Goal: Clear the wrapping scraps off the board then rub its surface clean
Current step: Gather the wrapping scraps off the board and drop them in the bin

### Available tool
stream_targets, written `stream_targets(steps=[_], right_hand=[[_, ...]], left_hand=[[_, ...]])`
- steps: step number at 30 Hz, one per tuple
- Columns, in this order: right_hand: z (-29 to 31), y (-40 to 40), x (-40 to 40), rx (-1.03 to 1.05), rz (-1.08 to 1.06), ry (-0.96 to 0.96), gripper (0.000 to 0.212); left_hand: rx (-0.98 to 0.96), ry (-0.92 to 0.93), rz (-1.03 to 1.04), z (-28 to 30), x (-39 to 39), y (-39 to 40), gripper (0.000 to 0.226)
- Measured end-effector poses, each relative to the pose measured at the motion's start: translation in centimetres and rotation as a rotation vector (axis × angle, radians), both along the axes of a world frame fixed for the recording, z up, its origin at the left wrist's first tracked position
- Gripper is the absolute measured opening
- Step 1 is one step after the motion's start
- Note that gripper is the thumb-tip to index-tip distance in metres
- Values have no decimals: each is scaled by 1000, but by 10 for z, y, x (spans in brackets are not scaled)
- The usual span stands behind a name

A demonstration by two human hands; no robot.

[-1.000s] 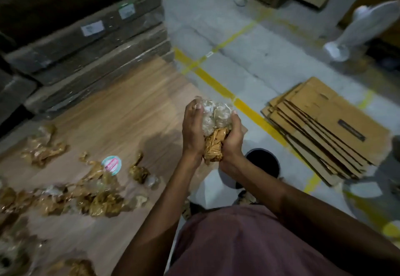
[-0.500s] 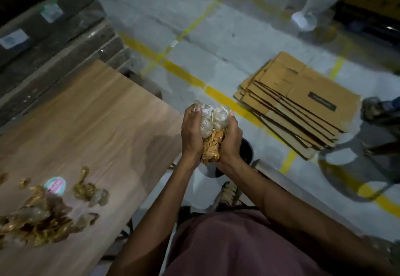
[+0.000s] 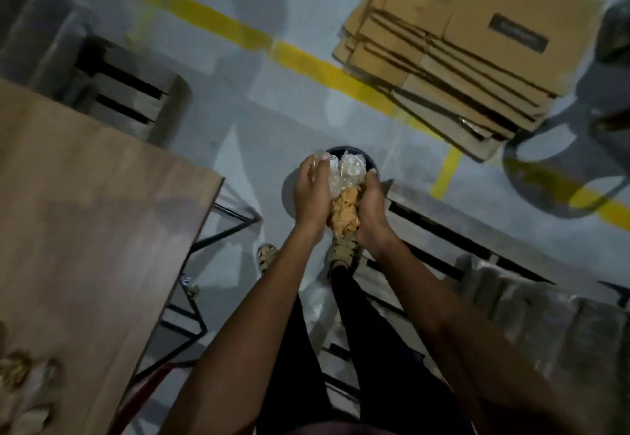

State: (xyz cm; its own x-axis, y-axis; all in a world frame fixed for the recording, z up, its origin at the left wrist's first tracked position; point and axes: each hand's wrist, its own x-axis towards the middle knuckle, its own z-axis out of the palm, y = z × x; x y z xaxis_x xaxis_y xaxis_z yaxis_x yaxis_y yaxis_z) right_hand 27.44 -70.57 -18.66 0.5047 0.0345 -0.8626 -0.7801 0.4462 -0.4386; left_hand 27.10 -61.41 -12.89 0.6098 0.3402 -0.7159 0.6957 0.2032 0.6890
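Crinkly clear-and-tan wad of wrapping scraps (image 3: 344, 196), just one, long axis running near-to-far.
Left hand (image 3: 312, 196) and right hand (image 3: 371, 209) both clamp it, fingers curled round, over one round black bin (image 3: 373, 162).

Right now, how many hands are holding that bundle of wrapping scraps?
2: the left hand grips the bundle of wrapping scraps on its left side, the right hand on its right, above the dark bin.

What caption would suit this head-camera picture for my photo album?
Both hands, left hand and right hand, squeeze a crumpled wad of clear plastic and brown paper scraps above a round dark bin beside the wooden board.
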Motion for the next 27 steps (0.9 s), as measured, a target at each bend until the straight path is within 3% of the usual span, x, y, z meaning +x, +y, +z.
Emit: stream_targets(steps=[4,5,7,10,14,17,21,27], right_hand=[[-89,-10,25,20,-76,103,70],[-112,-10,32,-8,-89,115,69],[-163,-13,43,-133,-135,133,61],[-233,-23,60,-304,-212,84,38],[-320,-36,71,-405,-202,70,51],[-360,-41,78,-407,-170,62,60],[-393,-47,76,-412,-26,45,71],[-407,-47,67,-424,27,-18,67]], left_hand=[[-97,119,78,-83,35,-14,17],[-117,155,116,-108,42,-17,17],[-166,239,180,-154,55,-20,25],[-167,332,249,-227,68,-21,55],[-122,292,127,-313,75,-15,54],[-142,287,69,-361,78,-9,85],[-154,271,72,-388,73,-2,95],[-94,217,77,-398,68,-6,88]])
